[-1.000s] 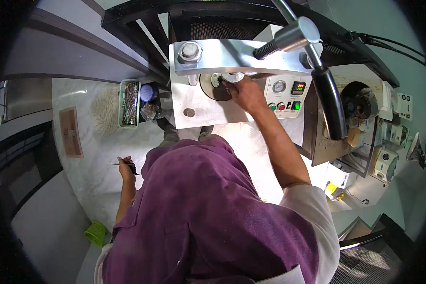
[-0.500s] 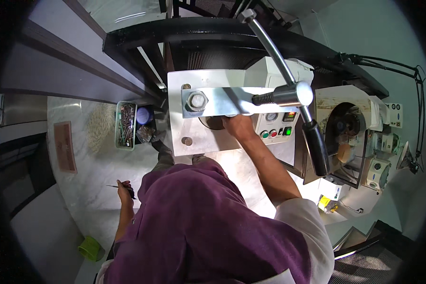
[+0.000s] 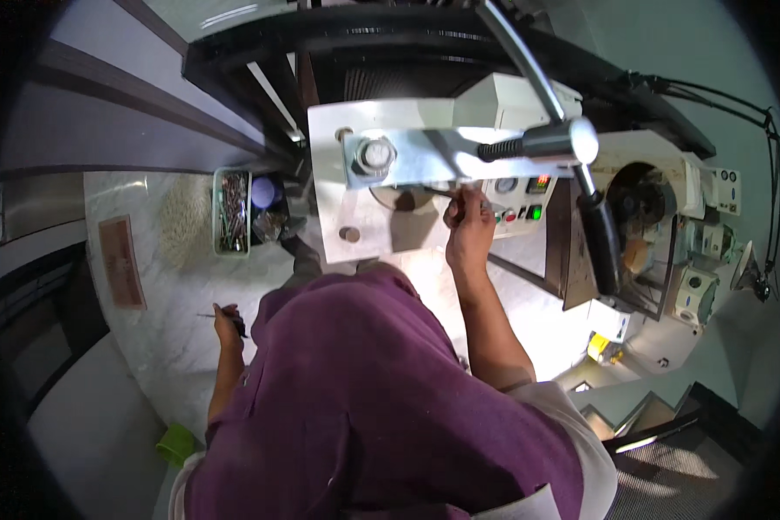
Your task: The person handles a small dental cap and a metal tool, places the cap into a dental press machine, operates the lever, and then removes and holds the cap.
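My left hand (image 3: 227,322) hangs low at the left, closed round a thin dark tool (image 3: 240,326) with a pointed metal tip. My right hand (image 3: 470,230) reaches up under the steel clamp bar (image 3: 429,156), fingers curled on something small and metallic that I cannot make out, beside the round recess (image 3: 392,199) in the white machine plate (image 3: 338,208). Just right of it is the control panel (image 3: 520,212) with coloured buttons, partly hidden by my fingers. Above, a threaded screw (image 3: 537,143) carries a long handle with a black grip (image 3: 605,243).
A green-rimmed box of metal tools (image 3: 232,212) and a blue lid (image 3: 263,191) sit left of the machine. Another machine (image 3: 633,195) with a dark round opening stands at the right, beside a lamp (image 3: 745,267). A black metal frame (image 3: 407,39) crosses behind. A green basket (image 3: 175,444) is bottom left.
My right hand has shifted rightward from under the middle of the bar and turned more upright, its curled fingers now showing. The view has shifted slightly. My left hand still holds the tool.
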`<state>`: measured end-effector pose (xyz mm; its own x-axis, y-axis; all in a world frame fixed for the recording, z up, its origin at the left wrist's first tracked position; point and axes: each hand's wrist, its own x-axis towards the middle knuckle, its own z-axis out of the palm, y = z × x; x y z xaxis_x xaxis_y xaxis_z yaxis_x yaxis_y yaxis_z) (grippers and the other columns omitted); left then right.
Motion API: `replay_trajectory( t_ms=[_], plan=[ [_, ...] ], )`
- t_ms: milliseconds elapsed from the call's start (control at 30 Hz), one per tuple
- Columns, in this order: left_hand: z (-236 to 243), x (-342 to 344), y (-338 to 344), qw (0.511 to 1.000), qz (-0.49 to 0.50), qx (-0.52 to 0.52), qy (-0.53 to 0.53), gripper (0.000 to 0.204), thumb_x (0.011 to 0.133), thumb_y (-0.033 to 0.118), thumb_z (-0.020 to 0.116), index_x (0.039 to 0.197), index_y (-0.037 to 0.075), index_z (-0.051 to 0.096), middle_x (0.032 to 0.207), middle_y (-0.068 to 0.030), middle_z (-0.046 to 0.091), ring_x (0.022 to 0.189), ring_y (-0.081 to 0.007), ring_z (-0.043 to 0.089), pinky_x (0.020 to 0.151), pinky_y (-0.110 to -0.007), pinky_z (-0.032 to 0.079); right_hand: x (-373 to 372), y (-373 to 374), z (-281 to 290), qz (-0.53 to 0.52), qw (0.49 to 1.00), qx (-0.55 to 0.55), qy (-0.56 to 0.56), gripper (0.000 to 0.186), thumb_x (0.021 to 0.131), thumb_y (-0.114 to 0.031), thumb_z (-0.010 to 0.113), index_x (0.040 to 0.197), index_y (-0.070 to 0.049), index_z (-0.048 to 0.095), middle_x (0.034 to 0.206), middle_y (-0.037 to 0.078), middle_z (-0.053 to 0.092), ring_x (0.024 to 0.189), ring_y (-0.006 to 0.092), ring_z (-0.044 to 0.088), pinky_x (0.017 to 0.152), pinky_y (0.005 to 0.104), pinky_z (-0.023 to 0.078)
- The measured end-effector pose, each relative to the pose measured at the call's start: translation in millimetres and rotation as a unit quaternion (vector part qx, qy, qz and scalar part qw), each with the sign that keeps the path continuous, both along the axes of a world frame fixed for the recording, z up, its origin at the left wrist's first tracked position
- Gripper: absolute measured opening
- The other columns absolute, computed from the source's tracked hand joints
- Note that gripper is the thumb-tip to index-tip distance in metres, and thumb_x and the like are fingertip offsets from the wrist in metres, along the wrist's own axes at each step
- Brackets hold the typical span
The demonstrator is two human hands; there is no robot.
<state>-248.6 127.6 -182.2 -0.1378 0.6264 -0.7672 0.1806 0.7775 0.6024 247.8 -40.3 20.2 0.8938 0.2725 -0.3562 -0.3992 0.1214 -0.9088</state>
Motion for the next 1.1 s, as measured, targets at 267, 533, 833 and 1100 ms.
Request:
replay_trajectory(
  t_ms=[267, 533, 833, 1100],
  plan=[
    [-3.3, 17.0, 20.4, 0.999, -0.036, -0.022, 0.002, 0.06, 0.101, 0.054, 0.033, 0.088, 0.004, 0.063, 0.061, -0.0015, 0.05, 0.044, -0.0115, 0.042, 0.04, -0.027, 0.032, 8.0, -3.3, -12.2, 0.036, 0.996, -0.022, -0.078, 0.023, 0.098, -0.024, 0.057, 0.087, -0.004, 0.055, 0.069, 0.002, 0.056, 0.059, 0.0074, 0.048, 0.053, 0.0223, 0.037],
    [-11.4, 7.5, 32.2, 0.999, -0.044, 0.022, -0.02, 0.06, 0.1, 0.054, 0.036, 0.085, 0.003, 0.063, 0.062, -0.0023, 0.051, 0.047, -0.0113, 0.043, 0.044, -0.026, 0.033, 15.3, 8.4, -46.3, 0.268, 0.836, -0.335, -0.342, 0.025, 0.089, -0.014, 0.06, 0.11, -0.002, 0.06, 0.089, 0.022, 0.067, 0.083, 0.0415, 0.064, 0.076, 0.0477, 0.051],
    [-10.2, -1.9, 7.0, 1.0, -0.009, 0.016, 0.015, 0.061, 0.1, 0.055, 0.035, 0.08, 0.005, 0.061, 0.057, -0.0009, 0.048, 0.043, -0.0121, 0.042, 0.041, -0.028, 0.032, 45.1, 25.5, -42.1, 0.398, 0.706, -0.377, -0.448, 0.043, 0.079, -0.013, 0.066, 0.121, -0.006, 0.057, 0.117, 0.027, 0.055, 0.109, 0.0486, 0.052, 0.094, 0.0503, 0.045],
    [-11.8, -11.3, -7.0, 1.0, -0.015, -0.014, 0.008, 0.061, 0.1, 0.055, 0.034, 0.08, 0.005, 0.061, 0.056, -0.0007, 0.047, 0.043, -0.0123, 0.043, 0.041, -0.028, 0.033, 47.1, 28.3, -34.5, 0.383, 0.657, -0.356, -0.543, 0.036, 0.084, -0.012, 0.062, 0.118, -0.003, 0.06, 0.117, 0.023, 0.06, 0.109, 0.0422, 0.056, 0.095, 0.0485, 0.045]
  ],
)
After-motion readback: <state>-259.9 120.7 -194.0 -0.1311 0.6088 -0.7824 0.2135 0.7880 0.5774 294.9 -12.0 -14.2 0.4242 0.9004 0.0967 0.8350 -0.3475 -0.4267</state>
